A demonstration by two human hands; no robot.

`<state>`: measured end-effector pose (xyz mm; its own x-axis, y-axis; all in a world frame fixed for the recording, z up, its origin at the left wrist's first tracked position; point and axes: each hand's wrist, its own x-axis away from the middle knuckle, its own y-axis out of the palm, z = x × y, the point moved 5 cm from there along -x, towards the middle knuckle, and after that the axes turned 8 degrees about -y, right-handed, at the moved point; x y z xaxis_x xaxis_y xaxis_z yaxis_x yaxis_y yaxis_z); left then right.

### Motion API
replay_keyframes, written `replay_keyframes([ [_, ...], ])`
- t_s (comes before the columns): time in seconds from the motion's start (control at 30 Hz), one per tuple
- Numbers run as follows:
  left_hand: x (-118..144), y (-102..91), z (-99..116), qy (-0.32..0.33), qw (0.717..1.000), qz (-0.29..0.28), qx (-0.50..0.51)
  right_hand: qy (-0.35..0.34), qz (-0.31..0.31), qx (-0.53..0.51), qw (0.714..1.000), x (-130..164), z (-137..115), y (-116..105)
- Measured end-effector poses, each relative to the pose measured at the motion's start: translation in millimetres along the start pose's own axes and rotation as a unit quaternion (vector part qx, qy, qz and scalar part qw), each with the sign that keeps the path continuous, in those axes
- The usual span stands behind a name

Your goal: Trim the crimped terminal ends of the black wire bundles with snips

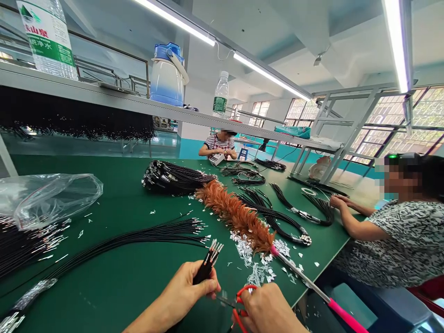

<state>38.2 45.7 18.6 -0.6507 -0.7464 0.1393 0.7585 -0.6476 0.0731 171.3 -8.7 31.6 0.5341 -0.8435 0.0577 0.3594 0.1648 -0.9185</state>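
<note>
In the head view my left hand (189,289) is closed round a bundle of black cables (207,263), whose stripped, pale ends point up and away. Beside it, at the lower middle, my right hand (268,307) grips red-handled scissors (239,305). The blades reach toward the fingers of my left hand, near the lower part of the bundle; whether they touch anything is hard to make out. Left of my hands a longer bundle of black cables (138,238) lies fanned out on the green table (121,286).
A feather duster (239,212) lies across white scraps (258,263) to the right. A thick cable coil (173,178) sits behind it, a plastic bag (52,196) at left. Two co-workers, one person (398,236) at right, another (222,145) opposite, sit at the table. A shelf (194,115) carries bottles and a jug.
</note>
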Motion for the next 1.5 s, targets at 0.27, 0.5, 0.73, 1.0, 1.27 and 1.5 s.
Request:
replay_keyframes([
  [0.27, -6, -8.4, -7, -0.021, 0.997, 0.016, 0.067, 0.141, 0.090, -0.120, 0.979, 15, 28, 38],
  [0.5, -4, -4.5, -8, -0.033, 0.995, -0.026, 0.085, 0.291, 0.167, -0.673, 0.659, 3, 34, 42],
  [0.73, -7, -0.1, -12, -0.068, 0.997, -0.001, 0.029, 0.276, 0.221, -0.779, 0.518, -27, 10, 41],
  [1.0, -6, 1.3, -6, -0.058, 0.996, 0.009, 0.074, 0.244, 0.237, -0.797, 0.499, -31, 5, 33],
  [1.27, 0, 4.1, -4, -0.077, 0.988, -0.043, 0.129, 0.155, 0.238, -0.839, 0.464, -29, -1, 29],
  [1.5, -1, -1.5, -2, -0.066, 0.992, -0.002, 0.111, 0.232, 0.263, -0.826, 0.440, -25, -2, 38],
])
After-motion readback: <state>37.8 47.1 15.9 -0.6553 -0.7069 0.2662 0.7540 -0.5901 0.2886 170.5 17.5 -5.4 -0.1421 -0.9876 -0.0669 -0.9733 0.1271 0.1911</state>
